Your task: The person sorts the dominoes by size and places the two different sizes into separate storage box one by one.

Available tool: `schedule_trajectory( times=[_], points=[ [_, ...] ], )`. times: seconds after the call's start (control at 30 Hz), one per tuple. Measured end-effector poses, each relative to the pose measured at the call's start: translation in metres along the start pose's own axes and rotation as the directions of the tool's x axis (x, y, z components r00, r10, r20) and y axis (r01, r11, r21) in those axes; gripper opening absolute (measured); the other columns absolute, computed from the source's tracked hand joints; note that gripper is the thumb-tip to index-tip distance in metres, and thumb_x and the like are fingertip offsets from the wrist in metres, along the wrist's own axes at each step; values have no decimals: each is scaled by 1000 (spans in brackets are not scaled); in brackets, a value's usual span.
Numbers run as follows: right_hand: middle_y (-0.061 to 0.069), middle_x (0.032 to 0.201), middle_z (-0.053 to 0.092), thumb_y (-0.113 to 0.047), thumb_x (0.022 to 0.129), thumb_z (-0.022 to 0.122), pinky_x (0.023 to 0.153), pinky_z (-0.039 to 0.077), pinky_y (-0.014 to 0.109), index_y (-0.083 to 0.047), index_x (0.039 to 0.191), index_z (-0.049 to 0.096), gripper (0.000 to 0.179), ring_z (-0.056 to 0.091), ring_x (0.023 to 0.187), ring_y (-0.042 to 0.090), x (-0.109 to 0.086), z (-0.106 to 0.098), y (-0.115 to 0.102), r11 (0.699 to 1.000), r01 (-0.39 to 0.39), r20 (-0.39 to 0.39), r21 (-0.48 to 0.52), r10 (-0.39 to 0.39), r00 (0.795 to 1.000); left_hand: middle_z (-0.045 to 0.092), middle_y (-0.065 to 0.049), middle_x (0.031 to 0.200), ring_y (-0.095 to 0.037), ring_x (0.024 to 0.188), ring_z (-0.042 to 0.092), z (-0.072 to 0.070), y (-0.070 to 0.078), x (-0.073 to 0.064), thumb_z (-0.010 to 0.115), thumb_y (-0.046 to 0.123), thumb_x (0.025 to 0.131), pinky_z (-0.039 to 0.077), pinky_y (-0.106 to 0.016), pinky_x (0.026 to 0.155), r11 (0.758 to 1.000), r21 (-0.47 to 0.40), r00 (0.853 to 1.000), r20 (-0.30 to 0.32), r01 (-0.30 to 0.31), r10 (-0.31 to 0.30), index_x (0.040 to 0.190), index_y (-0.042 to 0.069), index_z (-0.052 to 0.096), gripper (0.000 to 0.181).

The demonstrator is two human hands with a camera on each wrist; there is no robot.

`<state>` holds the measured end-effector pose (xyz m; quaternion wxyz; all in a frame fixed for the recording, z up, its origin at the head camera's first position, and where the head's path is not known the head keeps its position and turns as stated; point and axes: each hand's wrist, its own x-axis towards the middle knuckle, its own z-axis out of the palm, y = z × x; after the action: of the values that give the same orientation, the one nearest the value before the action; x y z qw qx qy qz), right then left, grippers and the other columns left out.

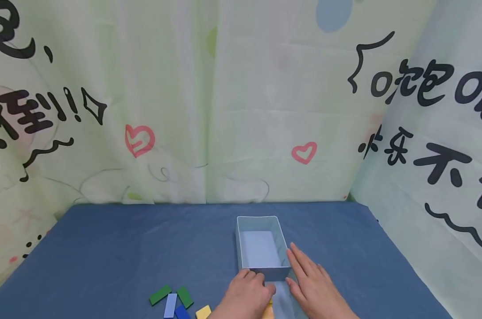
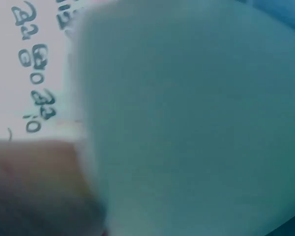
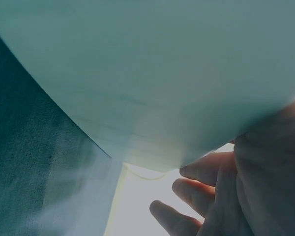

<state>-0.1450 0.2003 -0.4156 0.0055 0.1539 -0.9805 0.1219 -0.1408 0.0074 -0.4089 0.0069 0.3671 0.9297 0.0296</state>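
Note:
A light blue open box (image 1: pixel 260 248) stands on the blue cloth, its bare floor visible. My left hand (image 1: pixel 246 292) is at its near wall, fingers bent; whatever is under them is hidden. My right hand (image 1: pixel 314 285) lies along the box's right near corner, fingers straight and touching or very close to it. Between the hands shows a second pale blue surface (image 1: pixel 282 297), partly covered, with a yellow block (image 1: pixel 268 312) beside the left thumb. In the right wrist view, fingers (image 3: pixel 194 194) spread below a pale panel (image 3: pixel 137 73). A similar panel (image 2: pixel 187 123) fills most of the left wrist view.
Left of the left hand lie two green blocks (image 1: pixel 160 295), a light blue block (image 1: pixel 170 305), a dark blue block (image 1: pixel 182 312) and another yellow block (image 1: pixel 203 312). Printed cloth (image 1: pixel 177 110) walls the table (image 1: pixel 145 239) at the back and sides.

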Motion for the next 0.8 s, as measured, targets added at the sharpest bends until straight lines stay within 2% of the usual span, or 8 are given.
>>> schedule_trajectory(
  times=[0.07, 0.17, 0.23, 0.3, 0.47, 0.63, 0.7, 0.8],
  points=[
    [-1, 149, 22, -40, 91, 45, 91, 31, 62, -16, 142, 26, 59, 35, 130, 24, 0, 0, 0, 1000, -4, 11, 8, 4, 1000, 55, 12, 81, -4, 74, 50, -3, -4, -4, 60, 27, 84, 40, -20, 74, 996, -49, 997, -39, -68, 66, 98, 32, 64, 15],
    [-1, 149, 22, -40, 92, 45, 91, 32, 62, -16, 142, 25, 59, 35, 129, 24, -1, 0, 1, 1000, -5, 16, 22, 5, 1000, 54, 12, 83, -1, 73, 47, -12, -10, -10, 60, 23, 85, 40, -16, 70, 978, -130, 983, -107, -161, 148, 101, 29, 64, 17],
    [-1, 149, 22, -38, 93, 44, 90, 32, 62, -17, 143, 25, 58, 35, 129, 25, -1, 0, 1, 1000, -5, 11, 29, 5, 1000, 55, 12, 85, 0, 74, 47, -19, -14, -15, 59, 22, 86, 40, -14, 68, 968, -176, 977, -148, -182, 156, 103, 26, 64, 19],
    [0, 149, 23, -37, 93, 44, 90, 32, 62, -18, 143, 24, 57, 36, 129, 25, -1, 0, 1, 999, -8, 5, 36, 8, 1000, 55, 12, 86, 0, 74, 48, -26, -17, -19, 59, 20, 86, 40, -13, 67, 965, -179, 966, -211, -190, 151, 103, 24, 64, 18],
    [2, 148, 24, -37, 92, 45, 89, 32, 63, -19, 143, 24, 58, 36, 128, 26, 0, 1, 1, 999, -21, 9, 36, 21, 1000, 55, 12, 87, -1, 74, 48, -38, -29, -34, 57, 18, 87, 41, -13, 67, 967, -204, 950, -300, -152, 86, 102, 25, 63, 17],
    [4, 148, 24, -37, 91, 47, 90, 34, 61, -17, 143, 24, 60, 36, 128, 26, 1, 3, 1, 999, -33, 39, 34, 32, 999, 55, 10, 90, -2, 72, 42, -44, -49, -51, 57, 18, 88, 39, -15, 62, 959, -281, 971, -235, -24, -45, 105, 25, 61, 19],
    [4, 148, 23, -37, 91, 46, 90, 34, 60, -16, 143, 24, 60, 36, 128, 26, 1, 4, 1, 999, -34, 37, 32, 33, 999, 55, 9, 90, -2, 70, 40, -47, -56, -57, 57, 18, 88, 38, -16, 60, 949, -314, 977, -191, 32, -96, 106, 25, 61, 20],
    [4, 148, 24, -36, 91, 47, 89, 35, 59, -16, 143, 24, 59, 36, 128, 26, 0, 4, 1, 999, -31, 23, 25, 30, 999, 54, 9, 89, -3, 69, 40, -51, -62, -65, 57, 18, 87, 37, -17, 58, 929, -360, 983, -122, 84, -137, 105, 25, 61, 19]
  ],
)
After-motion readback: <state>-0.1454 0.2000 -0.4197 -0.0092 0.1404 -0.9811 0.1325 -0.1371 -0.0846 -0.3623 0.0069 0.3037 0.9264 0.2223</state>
